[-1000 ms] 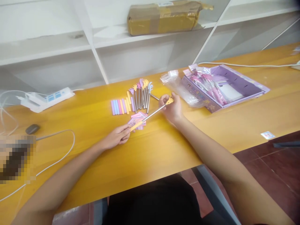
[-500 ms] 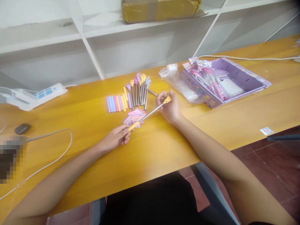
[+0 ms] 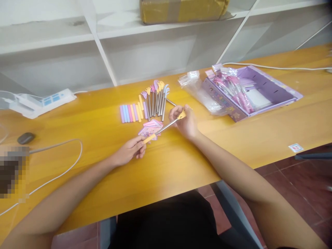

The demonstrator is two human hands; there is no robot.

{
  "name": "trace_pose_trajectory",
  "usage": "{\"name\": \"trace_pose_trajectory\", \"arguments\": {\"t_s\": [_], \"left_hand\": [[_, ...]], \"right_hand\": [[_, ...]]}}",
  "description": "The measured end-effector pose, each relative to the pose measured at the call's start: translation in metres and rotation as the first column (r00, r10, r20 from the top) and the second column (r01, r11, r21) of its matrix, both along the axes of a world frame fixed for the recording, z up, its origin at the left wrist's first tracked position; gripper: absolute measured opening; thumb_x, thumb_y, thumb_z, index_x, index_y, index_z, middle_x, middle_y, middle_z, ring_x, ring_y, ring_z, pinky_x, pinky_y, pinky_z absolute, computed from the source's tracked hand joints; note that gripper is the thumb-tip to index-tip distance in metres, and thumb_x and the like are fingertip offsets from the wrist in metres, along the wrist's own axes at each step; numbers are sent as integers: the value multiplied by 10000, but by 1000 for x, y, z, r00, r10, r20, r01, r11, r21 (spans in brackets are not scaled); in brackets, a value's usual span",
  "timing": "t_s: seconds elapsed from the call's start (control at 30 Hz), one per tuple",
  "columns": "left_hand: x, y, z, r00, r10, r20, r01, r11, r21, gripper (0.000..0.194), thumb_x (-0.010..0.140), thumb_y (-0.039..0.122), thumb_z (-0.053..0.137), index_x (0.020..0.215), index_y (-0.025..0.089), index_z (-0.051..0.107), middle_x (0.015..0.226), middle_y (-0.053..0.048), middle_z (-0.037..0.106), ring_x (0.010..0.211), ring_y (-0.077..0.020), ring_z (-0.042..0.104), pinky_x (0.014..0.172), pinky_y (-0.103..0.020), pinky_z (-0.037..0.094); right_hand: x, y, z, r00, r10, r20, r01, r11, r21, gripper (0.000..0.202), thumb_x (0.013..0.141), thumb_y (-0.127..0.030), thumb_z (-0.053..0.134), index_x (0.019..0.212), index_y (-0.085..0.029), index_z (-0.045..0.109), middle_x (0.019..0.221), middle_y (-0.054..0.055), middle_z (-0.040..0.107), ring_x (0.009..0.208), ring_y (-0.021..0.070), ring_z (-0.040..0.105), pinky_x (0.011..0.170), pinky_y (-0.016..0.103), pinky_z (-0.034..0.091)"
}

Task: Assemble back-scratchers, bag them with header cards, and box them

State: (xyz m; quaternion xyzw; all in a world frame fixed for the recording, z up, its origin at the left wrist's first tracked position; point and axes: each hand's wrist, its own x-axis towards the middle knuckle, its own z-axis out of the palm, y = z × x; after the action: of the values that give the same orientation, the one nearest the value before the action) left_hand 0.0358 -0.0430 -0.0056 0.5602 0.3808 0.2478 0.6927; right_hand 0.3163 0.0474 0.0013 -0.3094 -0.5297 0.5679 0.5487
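Note:
A telescopic back scratcher (image 3: 166, 127) with a metal rod slants between my two hands. My left hand (image 3: 131, 151) is closed round its yellow handle. At the other end, the fingers of my right hand (image 3: 187, 121) are curled about the yellow hand-shaped head. Beyond it, several metal rods with coloured hand-shaped heads (image 3: 157, 100) lie side by side. To their left is a row of loose pastel handles (image 3: 131, 113) in purple, blue, pink and yellow. Small printed cards (image 3: 149, 127) are piled under the held rod, partly hidden by it.
A purple display box (image 3: 275, 95) with pink bagged items stands at the right, beside clear plastic bags (image 3: 207, 98). A power strip (image 3: 46, 103), a dark mouse-like object (image 3: 26, 138) and a white cable are at the left. Shelves with a carton (image 3: 184, 11) rise behind.
My right hand has moved a little toward my left, and the visible metal rod between them is shorter. Both hands keep their hold. The whole view has shifted slightly.

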Motion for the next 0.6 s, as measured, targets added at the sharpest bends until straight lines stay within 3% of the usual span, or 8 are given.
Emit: {"name": "trace_pose_trajectory", "arguments": {"t_s": [0.17,0.6], "left_hand": [[1,0,2,1000,10,-4,-10,1000,6,376,1099,554,547,1071,179,558,792,28,547,635,-105,545,560,-268,339],[2,0,1,1000,15,-19,-14,998,56,357,1102,536,545,1054,182,564,759,35,540,621,-103,545,540,-263,331]], "right_hand": [[-3,-3,-2,1000,14,25,-15,999,33,769,960,-924,397,805,-205,622,601,12,521,465,120,400,483,284,328],[-13,-13,-6,1000,1,-13,0,1000,29,676,1001,-837,456,826,-207,627,634,14,556,476,120,419,457,262,305]]}}
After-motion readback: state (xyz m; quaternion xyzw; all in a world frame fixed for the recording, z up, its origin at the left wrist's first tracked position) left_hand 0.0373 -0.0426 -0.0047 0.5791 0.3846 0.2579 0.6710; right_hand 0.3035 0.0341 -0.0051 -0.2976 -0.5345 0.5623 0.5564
